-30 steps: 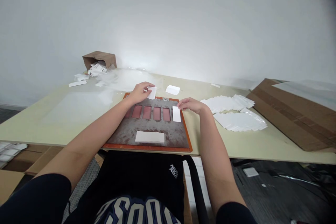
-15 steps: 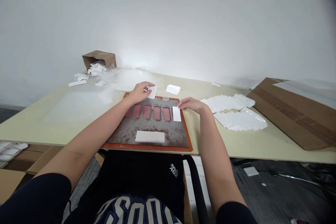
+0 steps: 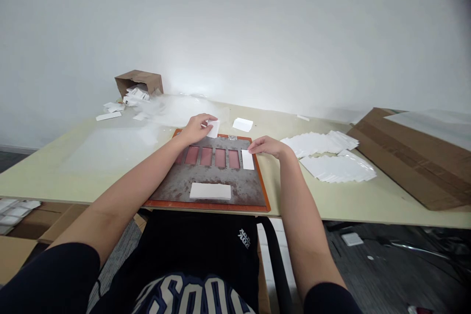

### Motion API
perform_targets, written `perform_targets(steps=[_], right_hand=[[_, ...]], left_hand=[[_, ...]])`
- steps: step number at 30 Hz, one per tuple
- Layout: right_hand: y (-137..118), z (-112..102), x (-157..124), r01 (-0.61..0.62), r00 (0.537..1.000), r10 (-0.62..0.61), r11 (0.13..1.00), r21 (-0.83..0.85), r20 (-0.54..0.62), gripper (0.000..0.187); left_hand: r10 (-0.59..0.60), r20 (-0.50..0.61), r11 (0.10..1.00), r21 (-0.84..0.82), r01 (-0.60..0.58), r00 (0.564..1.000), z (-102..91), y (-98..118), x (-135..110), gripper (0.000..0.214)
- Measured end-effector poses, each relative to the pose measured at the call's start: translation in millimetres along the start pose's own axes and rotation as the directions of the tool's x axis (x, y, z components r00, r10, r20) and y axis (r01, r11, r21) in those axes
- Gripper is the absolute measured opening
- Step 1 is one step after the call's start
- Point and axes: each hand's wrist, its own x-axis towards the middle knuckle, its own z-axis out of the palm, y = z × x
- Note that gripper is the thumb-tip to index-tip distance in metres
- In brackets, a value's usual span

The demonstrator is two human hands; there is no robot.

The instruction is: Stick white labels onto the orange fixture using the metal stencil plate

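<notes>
At the far left of the tabletop [image 3: 342, 201], a small cardboard box [image 3: 151, 80] lies on its side, with loose white pieces [image 3: 137, 94] spilling from its mouth. Clear film [image 3: 180, 109] is spread just to the right of it.

The left hand [image 3: 200, 129] is above the far edge of a grey plate [image 3: 176, 184]. Its grip is narrow, holding a small white bundle [image 3: 214, 130] between thumb and fingers. The plate rests on an orange base [image 3: 206, 207] and carries a row of pink-floored recesses [image 3: 220, 158] (the leftmost is partly hidden by the left forearm). A white stack [image 3: 210, 191] lies on the near part of the plate; a white pile [image 3: 243, 124] lies beyond its far edge.

At the right end of the row lies a white card [image 3: 248, 160]. Whether it is seated in a recess or rests over one cannot be told. The right hand [image 3: 267, 146] has its fingertips at the card's far right corner; whether this grip pinches or merely touches cannot be told.

Handling: the card is probably light, thin, fairly stiff and easily creased. Take hold by the edges or a far corner, using light fingertip pressure.

Farther right, fanned white sheets [image 3: 338, 169] lie in two rows, probably slippery where glossy, beside a large carton [image 3: 408, 162].
</notes>
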Motion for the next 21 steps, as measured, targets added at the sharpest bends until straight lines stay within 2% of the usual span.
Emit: perform_targets(steps=[21], right_hand=[[3.9,0.4,3.1,0.029,1.0,-0.029,1.0,-0.007,0.006,0.026]], left_hand=[[-0.004,-0.011,1.0,0.001,0.004,1.0,0.9,-1.1,1.1,0.033]])
